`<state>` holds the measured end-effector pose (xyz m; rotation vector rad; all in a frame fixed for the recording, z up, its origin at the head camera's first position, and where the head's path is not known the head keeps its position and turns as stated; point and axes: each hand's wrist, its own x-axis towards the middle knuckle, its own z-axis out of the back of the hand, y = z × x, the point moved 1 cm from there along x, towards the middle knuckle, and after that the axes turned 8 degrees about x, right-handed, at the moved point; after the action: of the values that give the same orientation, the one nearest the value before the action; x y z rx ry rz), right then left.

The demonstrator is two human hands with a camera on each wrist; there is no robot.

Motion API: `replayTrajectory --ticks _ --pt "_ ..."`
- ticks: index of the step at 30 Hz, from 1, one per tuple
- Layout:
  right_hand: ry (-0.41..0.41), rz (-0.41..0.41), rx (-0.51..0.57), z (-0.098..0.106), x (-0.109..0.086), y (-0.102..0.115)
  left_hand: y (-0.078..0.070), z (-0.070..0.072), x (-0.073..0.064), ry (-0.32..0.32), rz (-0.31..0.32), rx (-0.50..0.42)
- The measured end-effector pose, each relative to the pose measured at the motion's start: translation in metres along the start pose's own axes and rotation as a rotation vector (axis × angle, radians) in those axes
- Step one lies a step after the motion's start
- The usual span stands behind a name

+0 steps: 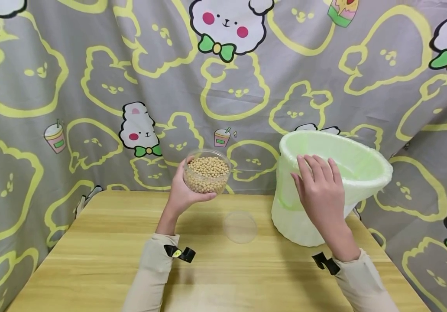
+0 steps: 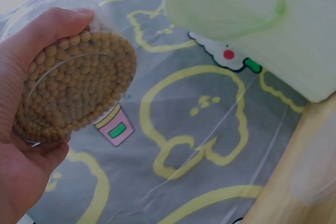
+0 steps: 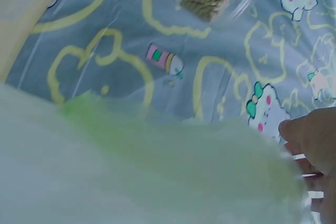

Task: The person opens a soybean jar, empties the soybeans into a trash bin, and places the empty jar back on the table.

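Note:
My left hand (image 1: 184,188) grips a clear round tub (image 1: 225,175) of soybeans (image 1: 208,167) from its left side, up above the table's far edge. In the left wrist view the thumb and fingers wrap around the tub, with the soybeans (image 2: 79,80) showing through its base. At the near rim of a pale green lined bin (image 1: 291,182), my right hand (image 1: 322,190) is raised with its fingers extended and slightly bent. From the right wrist, the fingertips (image 3: 291,129) appear right beside the bin's edge. A clear round lid (image 1: 240,227) lies on the table between the arms.
The wooden table (image 1: 223,277) reaches back to a grey patterned curtain (image 1: 247,95). Standing at the table's right rear, the bin opens upward, with its liner folded over the rim. Black straps (image 1: 180,253) sit on both sleeves.

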<state>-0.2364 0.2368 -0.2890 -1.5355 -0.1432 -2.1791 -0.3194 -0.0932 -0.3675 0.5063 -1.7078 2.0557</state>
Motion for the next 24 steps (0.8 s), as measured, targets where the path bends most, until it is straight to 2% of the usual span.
replayTrajectory --ticks 4,9,13,20,24 --pt "0.017 0.0 -0.024 0.001 -0.011 -0.009 -0.003 -0.013 0.001 0.011 0.011 0.002" --pt "0.018 -0.01 -0.026 0.0 -0.018 -0.015 -0.014 -0.03 0.011 0.046 0.022 0.059" --pt "-0.007 -0.014 -0.008 -0.002 -0.019 -0.018 -0.028 -0.044 0.025 0.058 0.023 0.128" --pt "-0.104 0.014 0.034 -0.009 -0.015 -0.02 -0.056 -0.067 0.054 0.055 0.008 0.199" --pt "-0.122 0.025 0.026 -0.01 -0.012 -0.02 -0.072 -0.077 0.072 0.059 -0.009 0.27"
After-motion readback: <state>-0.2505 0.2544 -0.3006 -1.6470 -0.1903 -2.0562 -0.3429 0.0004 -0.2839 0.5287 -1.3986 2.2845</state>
